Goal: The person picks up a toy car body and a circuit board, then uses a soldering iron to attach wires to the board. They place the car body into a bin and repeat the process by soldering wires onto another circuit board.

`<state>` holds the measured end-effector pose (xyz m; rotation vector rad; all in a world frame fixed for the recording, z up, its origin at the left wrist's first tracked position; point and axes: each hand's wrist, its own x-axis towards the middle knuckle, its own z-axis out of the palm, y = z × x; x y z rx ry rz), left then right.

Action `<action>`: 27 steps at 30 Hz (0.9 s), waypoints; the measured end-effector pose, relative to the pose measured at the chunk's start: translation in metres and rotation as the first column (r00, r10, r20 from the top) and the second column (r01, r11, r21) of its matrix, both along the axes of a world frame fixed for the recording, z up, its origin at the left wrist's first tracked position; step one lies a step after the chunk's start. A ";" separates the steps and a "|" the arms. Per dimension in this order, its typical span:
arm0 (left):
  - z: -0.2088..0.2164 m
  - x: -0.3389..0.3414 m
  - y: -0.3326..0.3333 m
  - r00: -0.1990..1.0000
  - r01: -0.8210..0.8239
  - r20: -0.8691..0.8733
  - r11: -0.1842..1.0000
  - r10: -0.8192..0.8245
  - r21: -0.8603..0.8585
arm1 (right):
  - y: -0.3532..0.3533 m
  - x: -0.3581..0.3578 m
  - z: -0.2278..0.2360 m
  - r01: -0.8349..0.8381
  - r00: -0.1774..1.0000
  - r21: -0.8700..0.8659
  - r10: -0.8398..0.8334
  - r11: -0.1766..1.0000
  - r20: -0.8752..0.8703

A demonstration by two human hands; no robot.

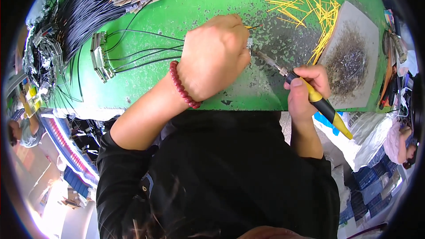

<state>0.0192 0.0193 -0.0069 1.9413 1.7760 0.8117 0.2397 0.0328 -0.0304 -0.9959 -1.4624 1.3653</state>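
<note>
My left hand [217, 55], with a red bead bracelet on its wrist, is closed over the green worktop. Several thin black cables [152, 55] run into it from the left, and its fingers hide their ends. A small pale metallic piece [250, 43] sticks out beyond the fingertips. In my right hand [305, 89] is a soldering iron [322, 103] with a yellow and black handle. The iron's tip points left and lies close to the metallic piece; whether they touch I cannot tell. At the cables' other end lie silver metal connector parts [101, 57].
Loose yellow wires [325, 22] are scattered at the far right, beside a grey board [372, 57] with a dark, scorched-looking patch. A thick bundle of black cables [93, 9] fills the far left. Hand tools [389, 79] line the right edge. Other people sit at both sides.
</note>
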 end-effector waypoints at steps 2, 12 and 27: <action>0.002 -0.001 0.000 0.999 0.029 -0.024 0.999 -0.030 -0.038 | 0.001 0.000 -0.001 0.008 1.000 0.007 -0.008 1.000 0.020; -0.001 0.000 0.000 1.000 0.007 0.002 1.000 -0.007 0.029 | 0.000 -0.001 -0.002 0.087 0.993 0.094 -0.079 0.992 -0.088; 0.003 0.000 -0.001 0.999 0.033 -0.035 0.999 -0.034 -0.037 | 0.003 -0.005 -0.008 0.142 0.986 0.137 -0.127 0.980 -0.109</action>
